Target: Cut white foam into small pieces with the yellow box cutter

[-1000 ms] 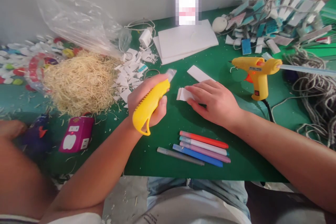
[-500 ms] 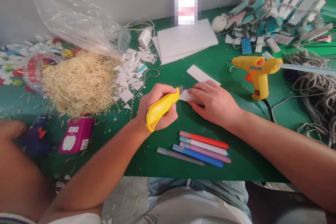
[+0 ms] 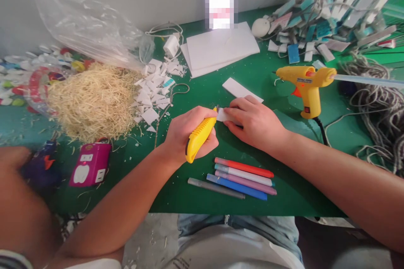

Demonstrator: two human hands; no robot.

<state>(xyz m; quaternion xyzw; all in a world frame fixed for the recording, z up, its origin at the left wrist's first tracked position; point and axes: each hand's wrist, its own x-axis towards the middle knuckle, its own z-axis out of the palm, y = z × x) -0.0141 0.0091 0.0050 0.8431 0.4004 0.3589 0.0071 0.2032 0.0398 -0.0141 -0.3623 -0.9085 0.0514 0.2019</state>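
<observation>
My left hand is closed around the yellow handle of a utility knife. The knife's tip meets the left end of a small white foam board piece on the green table. Fingers of my right hand press down on that piece and cover most of it, so its far end is hidden. Just beyond the right hand lies a white foam strip. Several markers lie side by side nearer to me.
At right a yellow hot glue gun sits near tangled grey cord. White scraps, a straw heap and a purple power adapter are left. White sheets lie behind. Another person's arm is at far left.
My left hand has shifted slightly to the right and turned the knife steeper, its handle end now closer to me. My right hand keeps its hold on the foam piece.
</observation>
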